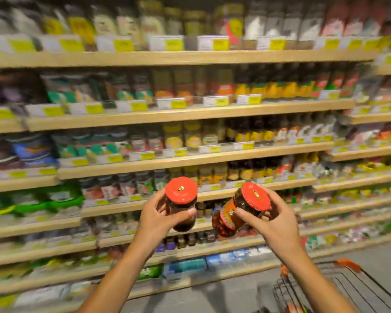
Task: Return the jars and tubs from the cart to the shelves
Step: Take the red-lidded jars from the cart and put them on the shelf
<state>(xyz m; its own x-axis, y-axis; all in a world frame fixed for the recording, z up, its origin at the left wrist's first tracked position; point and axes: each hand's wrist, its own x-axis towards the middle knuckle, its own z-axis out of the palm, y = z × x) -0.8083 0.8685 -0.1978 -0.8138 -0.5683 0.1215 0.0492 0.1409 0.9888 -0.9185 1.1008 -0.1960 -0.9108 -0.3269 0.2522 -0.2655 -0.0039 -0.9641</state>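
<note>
Left hand (156,219) grasps one red-lidded jar (182,203), right hand (273,220) another jar (239,210), both out of the cart (348,288) but not yet shelved.

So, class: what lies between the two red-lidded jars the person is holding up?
Nothing held: in the head view the left jar and right jar are apart, and only blurred shelf stock shows behind the gap.

Whole background is a blur tbh. Yellow price tags (174,44) run along the shelf edges, rows of dark bottles (253,127) with yellow labels sit mid-right, green packets (54,199) stacked on the left, blue packs (224,259) down low, grey floor (382,256) bottom right.
</note>
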